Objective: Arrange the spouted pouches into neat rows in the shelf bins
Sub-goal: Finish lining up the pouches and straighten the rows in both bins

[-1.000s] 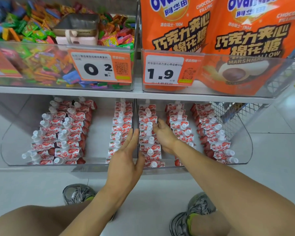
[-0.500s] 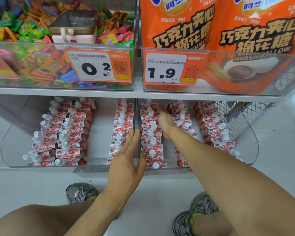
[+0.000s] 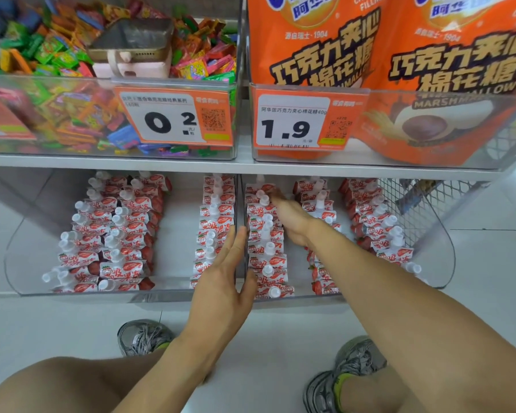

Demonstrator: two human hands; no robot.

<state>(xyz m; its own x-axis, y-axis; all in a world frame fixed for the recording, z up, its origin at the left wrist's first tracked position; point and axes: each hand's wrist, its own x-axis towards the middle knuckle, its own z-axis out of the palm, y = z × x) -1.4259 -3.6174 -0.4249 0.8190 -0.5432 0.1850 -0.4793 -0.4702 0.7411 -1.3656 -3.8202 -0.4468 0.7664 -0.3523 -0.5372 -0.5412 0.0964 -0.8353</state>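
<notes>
Spouted pouches (image 3: 267,253), white with red strawberry print and white screw caps, lie in rows in two clear bins on the lowest shelf. The left bin (image 3: 15,263) holds a double row at its left and a single row (image 3: 213,231) against its right wall, with bare floor between. The right bin (image 3: 447,263) holds three rows: one along its left wall, a middle one, and one at the right.

Much is hidden. The right forearm covers the near part of the middle row (image 3: 318,204), and the far ends of all rows run under the shelf board (image 3: 102,160) above, into shadow. The right hand (image 3: 292,217) reaches deep into the right bin between the left and middle rows, fingers extended toward the back pouches; its fingertips are blurred, so whether they pinch a pouch cannot be told. The left hand (image 3: 221,281) rests flat and open, fingers straight, against the divide where the two bins meet, gripping nothing.

The upper shelf carries a clear bin of mixed wrapped candies (image 3: 57,93) with a phone (image 3: 131,37) lying on top, price tag 0.2 (image 3: 173,119), and beside it orange marshmallow bags (image 3: 399,70), cut off at the top, tagged 1.9 (image 3: 295,122). A wire mesh basket (image 3: 405,210) stands at the right. The floor is pale tile (image 3: 489,248); two grey sneakers (image 3: 143,336) and bare knees show below.
</notes>
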